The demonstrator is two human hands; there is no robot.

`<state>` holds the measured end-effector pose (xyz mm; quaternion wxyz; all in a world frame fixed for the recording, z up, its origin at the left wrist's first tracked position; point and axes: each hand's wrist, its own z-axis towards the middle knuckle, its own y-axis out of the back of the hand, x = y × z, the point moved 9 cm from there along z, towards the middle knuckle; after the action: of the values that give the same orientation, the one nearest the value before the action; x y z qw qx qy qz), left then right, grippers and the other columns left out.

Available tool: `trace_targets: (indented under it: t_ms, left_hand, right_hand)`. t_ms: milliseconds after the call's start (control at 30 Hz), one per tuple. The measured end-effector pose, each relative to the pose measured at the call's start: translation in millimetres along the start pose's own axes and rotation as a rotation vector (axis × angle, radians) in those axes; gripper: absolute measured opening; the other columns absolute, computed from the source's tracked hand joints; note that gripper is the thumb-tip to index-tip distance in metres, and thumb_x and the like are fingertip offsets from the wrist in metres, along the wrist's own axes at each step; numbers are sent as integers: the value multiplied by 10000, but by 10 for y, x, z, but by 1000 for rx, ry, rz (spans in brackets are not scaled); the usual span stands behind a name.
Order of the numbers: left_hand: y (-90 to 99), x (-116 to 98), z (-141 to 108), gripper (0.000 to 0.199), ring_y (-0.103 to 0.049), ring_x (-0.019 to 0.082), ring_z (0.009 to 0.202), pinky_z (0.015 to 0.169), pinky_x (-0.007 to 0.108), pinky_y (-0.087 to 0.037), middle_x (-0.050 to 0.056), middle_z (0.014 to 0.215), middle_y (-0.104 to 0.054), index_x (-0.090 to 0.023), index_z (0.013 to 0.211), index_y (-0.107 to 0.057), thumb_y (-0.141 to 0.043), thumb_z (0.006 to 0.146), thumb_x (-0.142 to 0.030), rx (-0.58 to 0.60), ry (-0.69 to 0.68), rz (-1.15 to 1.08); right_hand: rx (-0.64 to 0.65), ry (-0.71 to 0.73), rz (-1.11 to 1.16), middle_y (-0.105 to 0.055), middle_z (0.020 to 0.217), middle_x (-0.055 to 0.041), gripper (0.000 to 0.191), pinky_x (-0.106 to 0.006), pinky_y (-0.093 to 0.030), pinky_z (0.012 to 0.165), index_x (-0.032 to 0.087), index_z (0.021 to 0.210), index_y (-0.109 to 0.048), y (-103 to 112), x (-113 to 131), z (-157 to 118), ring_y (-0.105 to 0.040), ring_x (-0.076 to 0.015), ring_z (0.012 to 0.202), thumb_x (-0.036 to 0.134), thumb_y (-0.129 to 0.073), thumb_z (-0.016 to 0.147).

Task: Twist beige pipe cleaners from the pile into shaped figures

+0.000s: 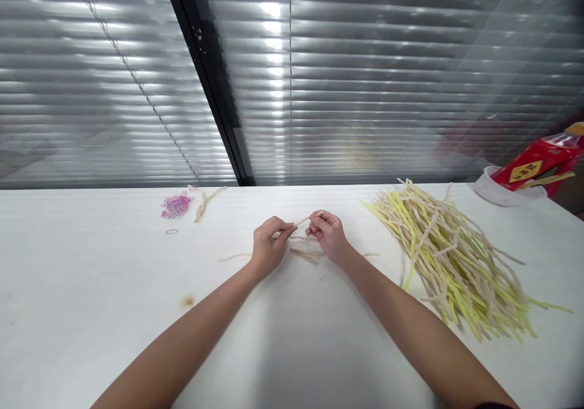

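Note:
Near the middle of the white table, my left hand pinches one end of a thin beige strand. The other end is between the fingertips of my right hand, so the short strand spans the small gap between my hands. Below it on the table lies a small bundle of beige strands. Another thin strand pokes out to the left of my left wrist, and a strand end shows to the right of my right wrist.
A large pile of yellow and beige strands covers the right side. Behind it stand a clear plastic bowl and a red bottle. Pink and purple bands and a twisted beige piece lie back left. Window blinds rise behind the table.

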<state>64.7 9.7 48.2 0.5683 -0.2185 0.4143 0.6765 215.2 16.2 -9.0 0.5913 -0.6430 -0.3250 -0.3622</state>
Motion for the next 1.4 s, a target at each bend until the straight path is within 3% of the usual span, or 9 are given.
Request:
trace_targets:
  t_ms: [500, 700, 867, 1033, 1200, 1300, 1400]
  left_hand:
    - [-511, -129, -179, 269, -471, 154, 705, 666, 287, -377, 48, 694, -543, -161, 773, -642, -395, 879, -144, 490, -317, 484]
    - [-421, -139, -165, 238, -535, 169, 825, 754, 321, -398, 57, 889, -614, -192, 1031, -617, -424, 895, -224, 387, -282, 530]
    - [-269, -66, -93, 368, -528, 213, 988, 849, 369, -408, 93, 1079, -575, -193, 1216, -513, -480, 853, -248, 238, -183, 509]
    - [-181, 66, -25, 353, -536, 203, 983, 860, 351, -428, 82, 1084, -570, -189, 1168, -528, -510, 819, -237, 195, -46, 405]
    - [-155, 154, -18, 221, -569, 155, 815, 749, 288, -458, 49, 903, -609, -188, 1021, -597, -478, 841, -235, 190, 47, 276]
    - [-141, 177, -19, 195, -560, 143, 747, 679, 267, -454, 44, 863, -613, -187, 963, -619, -479, 844, -251, 179, 85, 255]
    - [-112, 159, -11, 224, -550, 144, 762, 629, 251, -442, 49, 909, -609, -189, 1005, -614, -496, 838, -280, 146, 101, 254]
  right_hand:
    - [-15, 86, -55, -395, 460, 66, 304, -219, -388, 567, 173, 574, -442, 20, 44, 6, -435, -76, 487, 260, -705, 699]
    - [-86, 104, 16, -383, 449, 75, 261, -232, -405, 552, 179, 622, -475, 72, 77, 10, -388, -70, 457, 272, -702, 711]
    - [-204, 65, 219, -356, 485, 96, 273, -233, -419, 532, 193, 690, -473, 178, 78, 28, -343, -55, 441, 297, -725, 684]
    - [-291, -2, 367, -359, 517, 104, 298, -236, -419, 519, 201, 726, -470, 274, 63, 43, -340, -49, 437, 337, -730, 672]
    - [-324, -103, 365, -363, 520, 111, 310, -233, -421, 517, 210, 788, -501, 306, 79, 58, -329, -40, 413, 370, -732, 656]
    - [-295, -121, 291, -371, 535, 102, 325, -229, -418, 500, 203, 781, -507, 237, 219, 53, -338, -40, 421, 368, -746, 635]
    - [-249, -27, 150, -372, 544, 90, 322, -222, -425, 498, 198, 764, -513, 143, 510, 35, -368, -45, 443, 374, -747, 631]
